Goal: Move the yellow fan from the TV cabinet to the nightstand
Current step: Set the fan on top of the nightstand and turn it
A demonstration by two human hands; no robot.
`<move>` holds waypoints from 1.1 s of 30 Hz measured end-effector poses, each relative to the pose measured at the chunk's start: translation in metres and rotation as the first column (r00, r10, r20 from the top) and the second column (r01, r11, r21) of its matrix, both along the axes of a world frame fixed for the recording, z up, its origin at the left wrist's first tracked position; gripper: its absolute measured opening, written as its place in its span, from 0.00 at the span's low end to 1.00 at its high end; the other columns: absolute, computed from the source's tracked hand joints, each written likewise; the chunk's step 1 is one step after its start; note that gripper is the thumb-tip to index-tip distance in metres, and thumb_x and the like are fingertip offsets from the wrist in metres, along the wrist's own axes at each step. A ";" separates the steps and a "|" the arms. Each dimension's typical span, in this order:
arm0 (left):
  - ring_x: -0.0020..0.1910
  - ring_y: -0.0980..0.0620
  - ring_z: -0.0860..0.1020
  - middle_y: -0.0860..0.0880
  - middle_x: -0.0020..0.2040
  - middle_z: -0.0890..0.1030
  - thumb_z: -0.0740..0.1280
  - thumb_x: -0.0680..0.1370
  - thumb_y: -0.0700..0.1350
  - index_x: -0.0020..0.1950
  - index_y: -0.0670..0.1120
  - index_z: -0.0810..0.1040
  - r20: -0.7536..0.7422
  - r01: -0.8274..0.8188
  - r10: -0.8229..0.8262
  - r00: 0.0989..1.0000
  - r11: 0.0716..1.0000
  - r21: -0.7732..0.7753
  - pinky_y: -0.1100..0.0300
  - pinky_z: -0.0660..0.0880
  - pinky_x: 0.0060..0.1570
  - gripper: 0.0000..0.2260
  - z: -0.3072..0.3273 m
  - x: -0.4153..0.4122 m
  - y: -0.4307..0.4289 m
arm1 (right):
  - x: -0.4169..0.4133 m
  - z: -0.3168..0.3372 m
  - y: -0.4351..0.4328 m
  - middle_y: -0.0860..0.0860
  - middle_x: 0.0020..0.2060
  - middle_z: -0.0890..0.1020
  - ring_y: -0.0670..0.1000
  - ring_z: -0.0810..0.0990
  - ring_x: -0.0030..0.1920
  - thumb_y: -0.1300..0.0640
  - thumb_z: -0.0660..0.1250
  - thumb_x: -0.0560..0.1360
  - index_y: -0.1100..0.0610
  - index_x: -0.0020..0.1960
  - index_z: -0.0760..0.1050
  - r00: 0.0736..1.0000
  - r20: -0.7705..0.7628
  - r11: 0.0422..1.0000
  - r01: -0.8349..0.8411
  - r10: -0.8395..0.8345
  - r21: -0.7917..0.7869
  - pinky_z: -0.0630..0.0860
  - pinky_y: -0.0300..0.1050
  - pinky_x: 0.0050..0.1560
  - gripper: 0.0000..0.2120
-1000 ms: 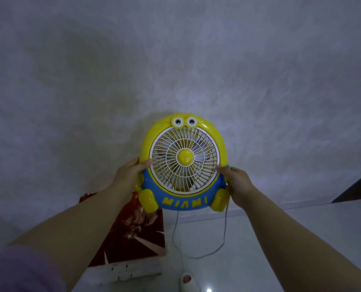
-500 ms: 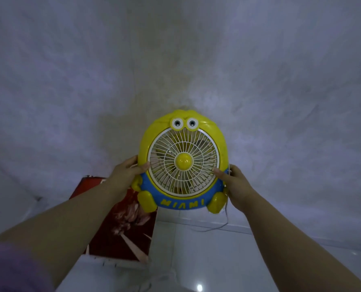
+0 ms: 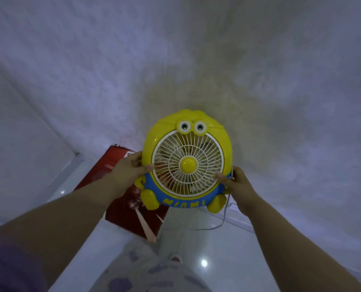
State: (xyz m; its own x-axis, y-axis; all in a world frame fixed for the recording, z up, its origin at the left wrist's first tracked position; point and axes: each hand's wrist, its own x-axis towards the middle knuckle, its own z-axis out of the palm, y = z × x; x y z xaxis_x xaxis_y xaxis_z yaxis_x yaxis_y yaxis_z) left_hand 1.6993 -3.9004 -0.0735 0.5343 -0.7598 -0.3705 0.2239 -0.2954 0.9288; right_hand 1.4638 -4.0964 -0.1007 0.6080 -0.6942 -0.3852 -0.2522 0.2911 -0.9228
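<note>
The yellow fan [image 3: 187, 163] is a round cartoon-shaped one with two googly eyes, a white grille, a blue band reading MIAMI and two yellow feet. It hangs in the air in front of me, facing me, slightly tilted. My left hand [image 3: 129, 168] grips its left edge and my right hand [image 3: 237, 186] grips its lower right edge. Its thin grey cord [image 3: 223, 220] dangles from the right side down toward the floor. Neither the TV cabinet nor the nightstand is in view.
A white textured wall [image 3: 259, 70] fills the background, meeting another wall in a corner at the left. A red printed box [image 3: 124, 207] lies flat on the glossy white tiled floor [image 3: 228, 249] below the fan. My patterned trouser leg [image 3: 145, 270] shows at the bottom.
The view has swung left: the fan now sits right of centre, the wall corner has come into sight, and the red box lies more directly beneath the fan. Both hands keep their hold.
</note>
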 end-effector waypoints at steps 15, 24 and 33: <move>0.40 0.77 0.75 0.79 0.37 0.76 0.73 0.70 0.39 0.46 0.60 0.72 0.309 0.223 -0.328 0.893 0.918 0.328 0.78 0.72 0.35 0.17 -0.035 0.098 0.020 | 0.081 -0.066 0.031 0.47 0.44 0.77 0.55 0.75 0.51 0.63 0.71 0.70 0.56 0.54 0.69 0.969 -0.248 0.996 -0.040 0.018 -0.084 0.73 0.49 0.50 0.17; 0.49 0.48 0.78 0.51 0.46 0.76 0.75 0.61 0.50 0.54 0.49 0.71 0.365 0.162 -0.324 0.873 0.898 0.409 0.60 0.70 0.43 0.24 -0.077 0.176 0.043 | 0.157 -0.098 0.066 0.46 0.44 0.77 0.52 0.76 0.46 0.66 0.73 0.67 0.49 0.47 0.67 0.940 -0.325 0.991 -0.125 0.103 -0.048 0.77 0.40 0.40 0.19; 0.48 0.45 0.77 0.47 0.49 0.77 0.66 0.58 0.57 0.58 0.45 0.72 0.445 0.020 -0.262 0.856 0.877 0.479 0.57 0.70 0.46 0.31 -0.123 0.217 0.071 | 0.219 -0.140 0.109 0.52 0.40 0.80 0.56 0.79 0.42 0.59 0.75 0.63 0.53 0.51 0.67 0.861 -0.500 0.984 -0.159 0.095 -0.086 0.76 0.47 0.39 0.22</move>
State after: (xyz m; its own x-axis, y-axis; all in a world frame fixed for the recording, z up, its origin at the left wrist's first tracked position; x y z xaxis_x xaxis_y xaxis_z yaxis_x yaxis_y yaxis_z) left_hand 1.9165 -3.8291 -0.1962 0.6335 -0.6580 -0.4071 -0.2932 -0.6911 0.6606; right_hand 1.6827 -3.9871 -0.2407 0.4472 -0.6838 -0.5766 -0.7097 0.1210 -0.6940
